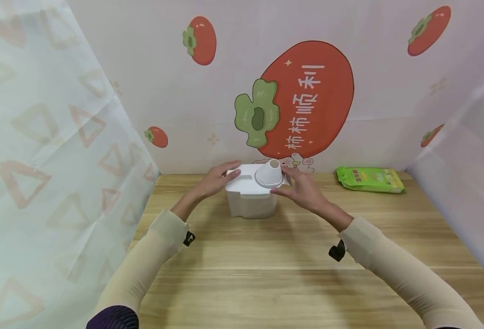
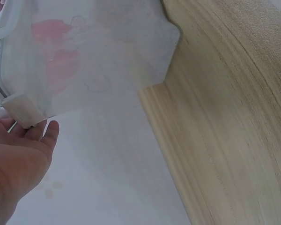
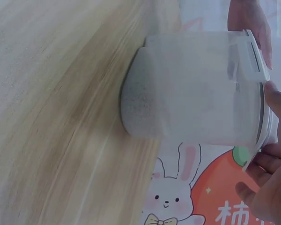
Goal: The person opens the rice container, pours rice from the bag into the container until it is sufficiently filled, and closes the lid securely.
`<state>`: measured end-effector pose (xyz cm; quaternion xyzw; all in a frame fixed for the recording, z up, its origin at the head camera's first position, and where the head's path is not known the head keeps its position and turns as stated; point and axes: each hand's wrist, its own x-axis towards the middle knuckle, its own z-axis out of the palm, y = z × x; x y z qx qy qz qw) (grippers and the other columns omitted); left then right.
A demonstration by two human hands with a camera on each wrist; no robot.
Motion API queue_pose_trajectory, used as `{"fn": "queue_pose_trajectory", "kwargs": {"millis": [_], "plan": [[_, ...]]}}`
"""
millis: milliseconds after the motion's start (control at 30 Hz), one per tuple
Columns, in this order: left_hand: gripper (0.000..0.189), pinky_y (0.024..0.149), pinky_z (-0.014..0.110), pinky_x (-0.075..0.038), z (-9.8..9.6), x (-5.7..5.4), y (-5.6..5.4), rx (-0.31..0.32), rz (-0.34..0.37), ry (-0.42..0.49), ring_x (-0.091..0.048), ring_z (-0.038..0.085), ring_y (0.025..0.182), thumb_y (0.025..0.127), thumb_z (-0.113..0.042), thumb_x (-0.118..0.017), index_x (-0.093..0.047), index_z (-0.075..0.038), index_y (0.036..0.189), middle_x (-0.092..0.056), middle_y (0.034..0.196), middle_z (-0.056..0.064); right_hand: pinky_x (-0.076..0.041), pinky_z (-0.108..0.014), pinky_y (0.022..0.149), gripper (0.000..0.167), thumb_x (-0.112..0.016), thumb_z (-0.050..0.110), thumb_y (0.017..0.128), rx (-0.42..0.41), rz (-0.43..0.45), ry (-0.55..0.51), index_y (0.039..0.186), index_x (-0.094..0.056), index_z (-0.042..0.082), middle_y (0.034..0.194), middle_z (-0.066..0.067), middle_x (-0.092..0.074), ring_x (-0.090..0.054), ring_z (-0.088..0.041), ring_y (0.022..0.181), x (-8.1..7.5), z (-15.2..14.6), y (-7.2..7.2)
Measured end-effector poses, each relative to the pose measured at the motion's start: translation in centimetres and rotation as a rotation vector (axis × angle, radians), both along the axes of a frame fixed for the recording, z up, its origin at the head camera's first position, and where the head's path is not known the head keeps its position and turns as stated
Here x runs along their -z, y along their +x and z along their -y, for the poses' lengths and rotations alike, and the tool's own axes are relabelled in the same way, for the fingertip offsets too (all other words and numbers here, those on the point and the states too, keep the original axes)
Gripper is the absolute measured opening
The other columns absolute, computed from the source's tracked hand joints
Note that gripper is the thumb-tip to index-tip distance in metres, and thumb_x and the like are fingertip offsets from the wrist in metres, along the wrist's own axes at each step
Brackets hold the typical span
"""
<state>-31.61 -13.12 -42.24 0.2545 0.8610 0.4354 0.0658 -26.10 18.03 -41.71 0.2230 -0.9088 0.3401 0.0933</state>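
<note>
A translucent plastic storage container (image 1: 252, 205) with a white lid (image 1: 242, 183) stands at the back of the wooden table. From the lid's right half rises a white cone-shaped piece (image 1: 270, 172) with an open top. My left hand (image 1: 216, 180) grips the lid's left edge; in the left wrist view its fingers (image 2: 49, 136) curl at a white side latch (image 2: 23, 110). On the opposite side, my right hand (image 1: 303, 188) holds the lid's right edge, thumb in front and fingers behind. The right wrist view shows powder or grains low in the container (image 3: 201, 89), too blurred to identify.
A green packet (image 1: 369, 179) lies at the table's back right, beside the wall. The wooden table (image 1: 258, 278) stretches in front of the container. Behind stands a wall (image 1: 180, 105) with persimmon prints, and patterned sheets enclose both sides.
</note>
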Motion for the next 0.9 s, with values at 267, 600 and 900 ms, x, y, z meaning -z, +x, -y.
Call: {"fn": "queue_pose_trajectory", "kwargs": {"millis": [267, 600, 900], "plan": [[0.061, 0.124, 0.051, -0.036, -0.1, -0.1, 0.4, -0.047, -0.021, -0.028, -0.043, 0.033, 0.152, 0.109, -0.047, -0.056, -0.051, -0.010, 0.158, -0.048, 0.164, 0.008, -0.051, -0.058, 0.110, 0.083, -0.092, 0.033, 0.085, -0.043, 0.040, 0.008, 0.150, -0.056, -0.004, 0.149, -0.022, -0.061, -0.061, -0.039, 0.134, -0.1, -0.7, -1.4], [0.062, 0.098, 0.045, -0.053, -0.8, -0.2, 1.6, -0.133, -0.132, -0.098, -0.065, 0.027, 0.101, 0.107, -0.050, -0.058, -0.054, -0.011, 0.155, -0.054, 0.158, 0.005, -0.040, -0.065, 0.117, 0.081, -0.091, 0.030, 0.086, -0.130, 0.153, 0.005, 0.152, -0.055, 0.000, 0.153, -0.019, -0.057, -0.052, -0.038, 0.142, -0.8, -2.3, -4.2], [0.067, 0.122, 0.048, -0.040, -1.3, -0.1, 2.6, -0.195, -0.157, -0.121, -0.050, 0.029, 0.147, 0.105, -0.056, -0.058, -0.056, -0.009, 0.152, -0.056, 0.155, 0.005, -0.045, -0.059, 0.112, 0.077, -0.088, 0.028, 0.090, -0.228, 0.220, 0.036, 0.154, -0.054, 0.003, 0.147, -0.016, -0.061, -0.050, -0.035, 0.127, -1.8, -3.0, -6.3]]}}
